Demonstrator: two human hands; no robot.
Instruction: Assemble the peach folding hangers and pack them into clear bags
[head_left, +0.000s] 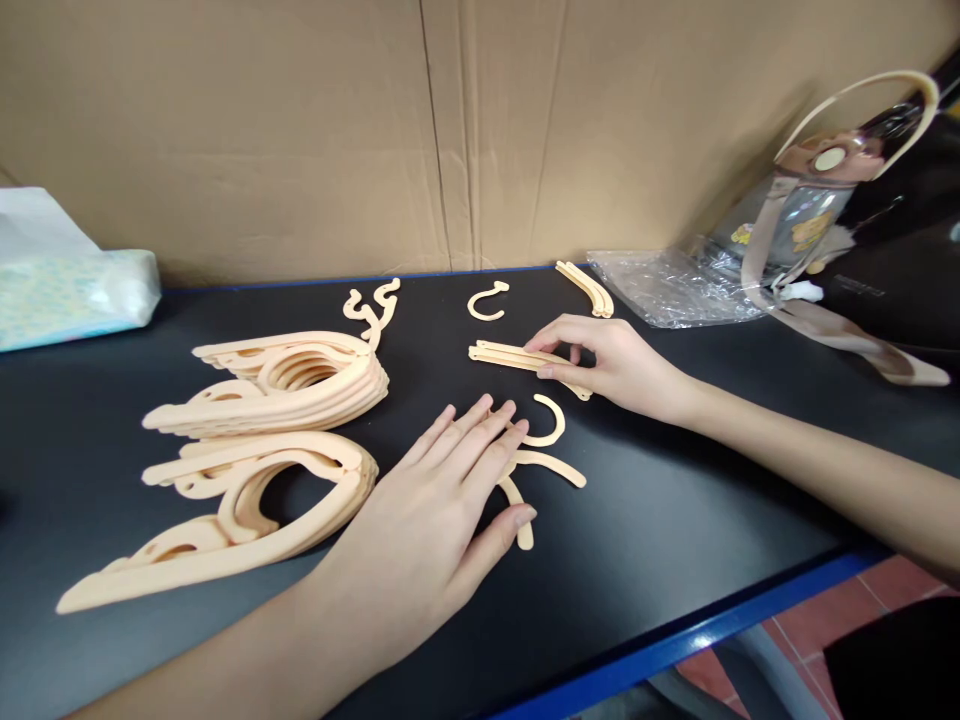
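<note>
Near the middle of the worktop [660, 520], between its far and near edges, we find slim strips [487, 353] lying side by side in the right hand [611, 365]. We judge the step in hand to be the handling of these strips as one bundle; from a single view we cannot say whether they are being taken up or set down. The next move, in our judgement, calls for a firm pinch and a level wrist, so that the strips do not slide apart.

We note that the right grip is narrow: the thumb bears on the near side and the fingers on the far side. It takes the bundle right of its middle, so that a long end points toward the left edge and a short end shows beyond the thumb. We cannot tell whether the strips rest on the worktop.

Closer to the near edge, we see the left hand [439, 510] spread palm down, pinching nothing that we can see. Its fingers partly cover a curved hook [556, 420] and curved arms [555, 467]. Toward the left edge lie two piles, a far stack [322, 400] and a near stack [285, 532], both of folded frames; near the far edge lies a loose hook [500, 288].
</note>
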